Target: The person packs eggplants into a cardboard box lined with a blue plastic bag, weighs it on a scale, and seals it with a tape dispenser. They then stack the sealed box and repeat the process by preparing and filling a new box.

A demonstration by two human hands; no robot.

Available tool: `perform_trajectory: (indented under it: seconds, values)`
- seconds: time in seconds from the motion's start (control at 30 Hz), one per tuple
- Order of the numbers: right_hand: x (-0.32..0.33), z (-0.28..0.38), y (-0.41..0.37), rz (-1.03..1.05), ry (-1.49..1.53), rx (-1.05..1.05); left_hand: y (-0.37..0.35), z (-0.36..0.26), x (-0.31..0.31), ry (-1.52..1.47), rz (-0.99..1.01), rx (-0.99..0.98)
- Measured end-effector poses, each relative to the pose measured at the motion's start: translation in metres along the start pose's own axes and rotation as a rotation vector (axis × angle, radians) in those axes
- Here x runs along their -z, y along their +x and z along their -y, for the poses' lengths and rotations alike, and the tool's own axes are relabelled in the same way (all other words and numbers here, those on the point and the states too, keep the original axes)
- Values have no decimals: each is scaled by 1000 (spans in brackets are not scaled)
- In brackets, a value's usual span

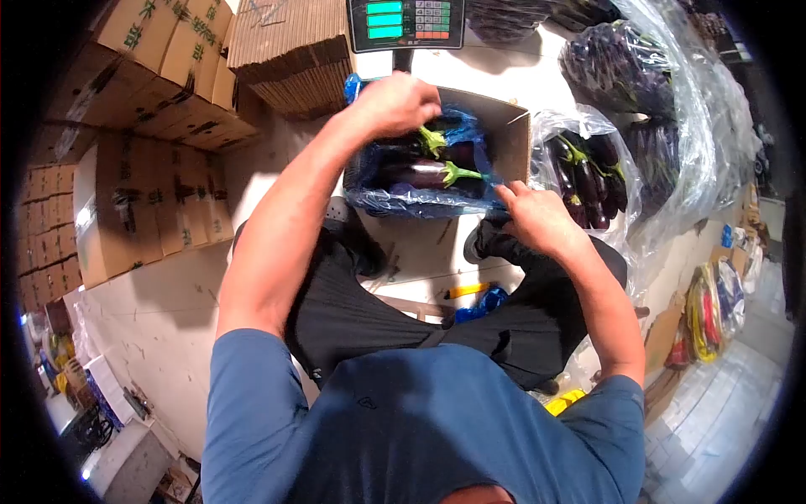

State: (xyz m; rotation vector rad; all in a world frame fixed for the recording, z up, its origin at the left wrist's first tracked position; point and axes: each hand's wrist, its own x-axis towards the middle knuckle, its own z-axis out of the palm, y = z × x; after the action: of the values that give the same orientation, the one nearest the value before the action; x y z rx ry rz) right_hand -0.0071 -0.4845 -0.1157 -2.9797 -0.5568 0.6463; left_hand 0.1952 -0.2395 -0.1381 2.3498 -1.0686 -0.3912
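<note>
An open cardboard box (512, 134) stands between my feet, lined with a blue plastic bag (403, 202). Dark purple eggplants (416, 175) with green stems lie inside the bag. My left hand (401, 105) is over the far left part of the box with its fingers curled; what they hold, if anything, is hidden. At the near right corner, my right hand (533, 214) pinches the edge of the blue bag. A scale display (406, 23) with lit green readouts stands just beyond the box.
Stacked cartons (151, 193) and flattened cardboard (290, 50) are on the left. To the right sit a clear bag of eggplants (588, 181) and larger plastic-wrapped bundles (617, 67). A yellow-handled tool (468, 290) and blue plastic (483, 307) lie between my legs.
</note>
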Motion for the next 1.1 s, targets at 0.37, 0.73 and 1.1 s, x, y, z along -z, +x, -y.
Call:
perform_trajectory:
  seconds: [0.37,0.73,1.1]
  values:
    - [20,-22,10,-52,375,85,-88,97,53,-120,-60,375]
    - [32,-20,10,-114,647,54,-125,97,-6,-750,585,624]
    - [-7,-25,7,-49,247,60,-158,68,-76,-334,300,83]
